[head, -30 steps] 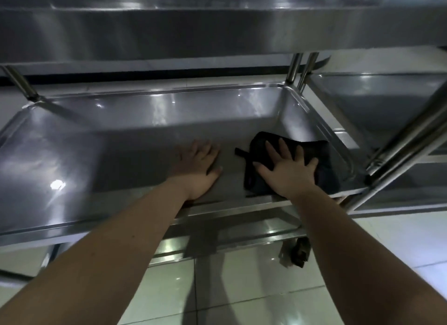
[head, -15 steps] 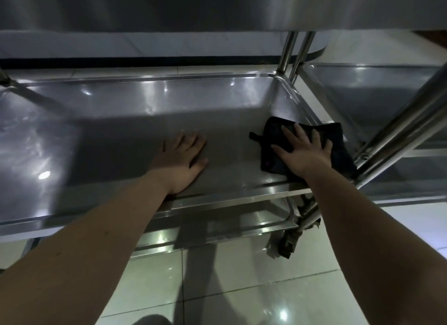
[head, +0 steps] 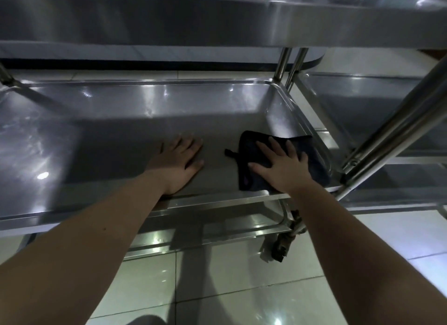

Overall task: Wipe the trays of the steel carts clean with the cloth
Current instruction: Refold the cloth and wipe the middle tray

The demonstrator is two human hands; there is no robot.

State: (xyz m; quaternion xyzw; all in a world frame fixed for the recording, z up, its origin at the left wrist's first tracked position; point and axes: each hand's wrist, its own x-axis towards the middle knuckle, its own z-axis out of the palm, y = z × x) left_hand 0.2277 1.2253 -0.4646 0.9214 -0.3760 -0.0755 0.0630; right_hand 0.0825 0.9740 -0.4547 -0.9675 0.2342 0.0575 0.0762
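A shiny steel tray (head: 101, 121) of the cart's middle shelf fills the view. A dark cloth (head: 249, 143) with a small loop lies flat near the tray's right end. My right hand (head: 281, 166) presses on the cloth with its fingers spread and straight. My left hand (head: 177, 162) rests flat on the bare tray floor, a hand's width to the left of the cloth, near the front rim.
The upper tray (head: 169, 22) overhangs close above. Slanted steel posts (head: 396, 131) rise at the right. A second cart's tray (head: 367, 102) stands to the right. A lower shelf (head: 217, 230), a caster wheel (head: 281, 247) and a glossy tiled floor (head: 229, 288) lie below.
My right hand slid the cloth right toward the tray's end, then a little back to the left. The left hand stayed flat on the tray. The camera shifted slightly.
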